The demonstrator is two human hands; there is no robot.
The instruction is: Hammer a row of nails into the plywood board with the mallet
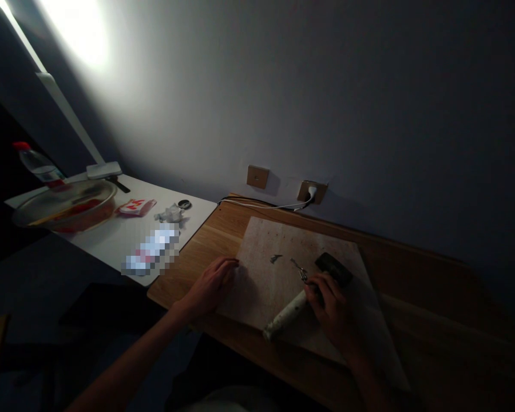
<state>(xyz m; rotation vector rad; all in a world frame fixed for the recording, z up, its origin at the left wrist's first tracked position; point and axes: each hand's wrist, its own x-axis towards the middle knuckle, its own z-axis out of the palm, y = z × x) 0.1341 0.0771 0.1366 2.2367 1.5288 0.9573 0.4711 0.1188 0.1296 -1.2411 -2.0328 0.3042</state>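
A pale wooden board point(261, 297) lies on the brown table. My left hand point(217, 280) rests at the board's left edge, fingers loosely stretched, with nothing visible in them. Over the board, the curled fingers of my right hand point(328, 294) meet at some small metal nails point(302, 274), whose ends stick out by the fingertips. Beneath that hand lies a hammer with a dark head point(333, 269) and a pale, worn handle point(285, 315); part of the handle is hidden. Another little group of nails point(276, 258) lies farther left on the board.
To the left, a white table point(111, 246) carries a large clear bowl point(68, 209), a red-capped bottle point(38, 163), a lamp base point(104, 170), crumpled wrapping point(170, 214) and a blurred-out object point(152, 249). Cables run along the wall to a socket point(312, 191).
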